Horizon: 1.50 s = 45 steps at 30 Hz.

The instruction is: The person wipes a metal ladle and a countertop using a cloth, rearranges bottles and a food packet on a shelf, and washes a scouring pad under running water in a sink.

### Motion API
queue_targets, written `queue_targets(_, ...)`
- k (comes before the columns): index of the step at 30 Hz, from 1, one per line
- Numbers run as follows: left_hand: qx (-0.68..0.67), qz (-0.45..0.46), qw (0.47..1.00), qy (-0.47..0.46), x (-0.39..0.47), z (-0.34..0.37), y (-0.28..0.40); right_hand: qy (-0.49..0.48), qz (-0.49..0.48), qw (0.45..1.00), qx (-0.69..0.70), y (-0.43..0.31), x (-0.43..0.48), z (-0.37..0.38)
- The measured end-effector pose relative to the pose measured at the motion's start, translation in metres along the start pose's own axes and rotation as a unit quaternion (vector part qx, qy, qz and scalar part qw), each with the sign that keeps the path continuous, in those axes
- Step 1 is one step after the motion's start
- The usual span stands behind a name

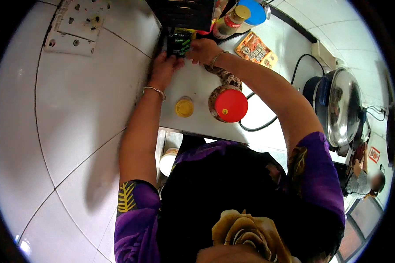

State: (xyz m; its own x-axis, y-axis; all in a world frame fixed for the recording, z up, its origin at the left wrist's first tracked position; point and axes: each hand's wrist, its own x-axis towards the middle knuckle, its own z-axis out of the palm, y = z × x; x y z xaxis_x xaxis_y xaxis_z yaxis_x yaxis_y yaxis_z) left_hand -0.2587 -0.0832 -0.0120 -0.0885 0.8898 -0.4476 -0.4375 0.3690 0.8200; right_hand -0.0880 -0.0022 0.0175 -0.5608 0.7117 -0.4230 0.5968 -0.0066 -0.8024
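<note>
Both of my hands are at the back left corner of a white counter (pixel 197 115), under a black slatted rack. My left hand (pixel 166 67) grips the lower edge of a black packet with green print (pixel 178 43). At the packet's right side is my right hand (pixel 204 52); its fingertips are partly hidden, so whether they grip the packet is unclear. Nearer to me on the counter are a small jar with a yellow lid (pixel 184 107) and a larger jar with a red lid (pixel 231 106). A patterned, mottled item (pixel 228 78) lies partly under my right forearm.
A gold-capped bottle (pixel 232 22) and a blue-lidded container (pixel 252 12) stand at the back. An orange food packet (pixel 256 49) lies right of them. A black cable curves towards a lidded electric pan (pixel 344 107). Tiled wall rises on the left. Another person (pixel 360 180) is at far right.
</note>
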Motion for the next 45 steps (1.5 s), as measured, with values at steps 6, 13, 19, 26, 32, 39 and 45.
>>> queue_targets(6,0.019,0.022,1.000,0.002,0.006,-0.003,-0.007,0.066,-0.060,0.993,-0.074,0.004,0.010,0.006)
queue_targets(13,0.020,0.017,0.998,0.055,-0.027,-0.008,-0.014,0.080,-0.044,0.978,-0.190,0.019,0.019,0.010)
queue_targets(19,-0.015,0.002,0.999,0.042,-0.049,-0.021,-0.022,-0.030,-0.016,0.929,-0.369,0.011,0.025,0.006)
queue_targets(26,-0.031,-0.026,0.998,0.039,-0.066,-0.018,-0.019,0.013,-0.164,0.801,-0.576,0.025,0.005,-0.025)
queue_targets(32,-0.036,-0.014,0.999,0.025,-0.078,-0.033,-0.032,-0.143,0.001,0.824,-0.549,-0.023,-0.073,-0.042)
queue_targets(39,-0.018,-0.026,0.999,0.027,-0.093,-0.029,-0.036,-0.102,0.012,0.885,-0.454,0.032,-0.064,-0.021)
queue_targets(45,-0.025,-0.025,0.999,0.028,-0.103,-0.046,-0.042,-0.020,-0.003,0.976,-0.217,0.037,-0.039,-0.044)
